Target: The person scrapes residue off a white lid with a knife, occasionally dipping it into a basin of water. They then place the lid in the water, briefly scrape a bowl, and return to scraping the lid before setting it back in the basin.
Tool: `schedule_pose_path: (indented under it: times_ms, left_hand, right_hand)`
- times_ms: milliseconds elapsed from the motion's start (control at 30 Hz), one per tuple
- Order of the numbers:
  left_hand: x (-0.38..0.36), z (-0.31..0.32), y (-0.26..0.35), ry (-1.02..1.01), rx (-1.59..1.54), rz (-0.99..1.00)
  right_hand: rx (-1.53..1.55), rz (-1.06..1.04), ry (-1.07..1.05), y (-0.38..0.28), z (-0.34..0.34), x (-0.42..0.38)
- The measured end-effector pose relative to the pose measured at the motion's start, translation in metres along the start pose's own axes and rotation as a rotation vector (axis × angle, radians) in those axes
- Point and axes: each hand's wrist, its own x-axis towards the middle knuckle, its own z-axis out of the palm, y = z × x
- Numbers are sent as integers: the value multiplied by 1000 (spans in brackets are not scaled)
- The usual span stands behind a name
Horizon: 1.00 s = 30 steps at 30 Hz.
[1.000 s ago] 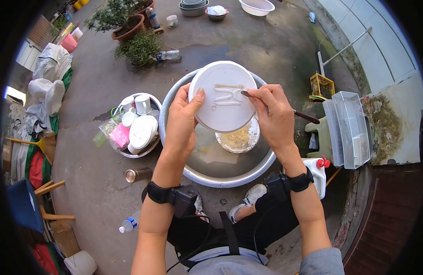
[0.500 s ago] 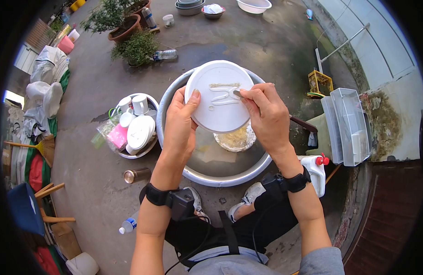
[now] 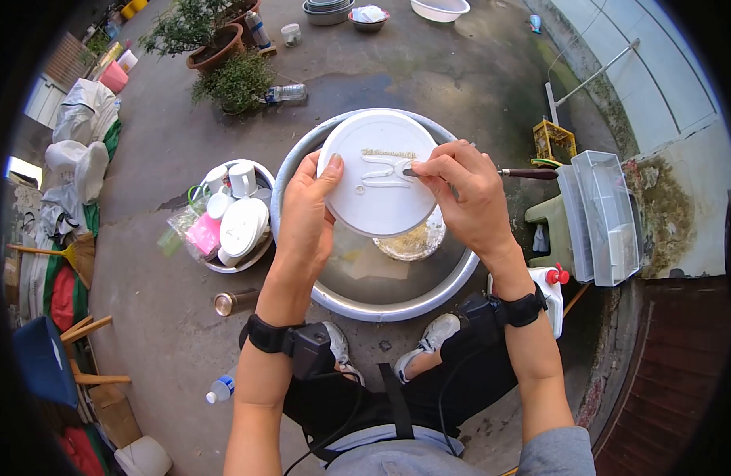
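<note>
My left hand [image 3: 310,198] grips the left edge of a round white plastic lid [image 3: 385,210], thumb on its face. The lid is tilted toward me over a large metal basin [image 3: 393,312] of cloudy water. Raised lettering and a yellowish-brown line of residue mark its face. In my right hand [image 3: 465,194] is a slim knife-like tool with a dark brown handle [image 3: 528,173]; its metal tip touches the raised lettering. Fingers cover most of its metal part. Behind the lid, a round white piece with yellowish residue [image 3: 413,242] sits in the basin, partly hidden.
Left of the large basin stands a smaller basin [image 3: 237,270] of white cups, lids and plastic bags. A metal flask [image 3: 235,302] and a bottle [image 3: 221,389] lie nearer me. On the right are a white jug [image 3: 549,297], a green stool [image 3: 549,214] and clear plastic boxes [image 3: 607,218].
The lid has lowered slightly. My right hand has shifted a little right and down, and the tool's handle has swung up to nearly level.
</note>
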Motion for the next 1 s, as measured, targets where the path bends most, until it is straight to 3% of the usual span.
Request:
schedule_pose_path:
  times_ms: [233,800,1000]
  left_hand:
    - [-2,4,5,-22,18,6]
    - [1,-7,5,-32,23,-17]
    - [-1,-4,4,-20,34,-29]
  right_hand:
    - [-48,57,136,-2,5,-1]
    - [42,-11,-144,-3,-13,-2]
    - [63,15,-153,-3,-18,-4]
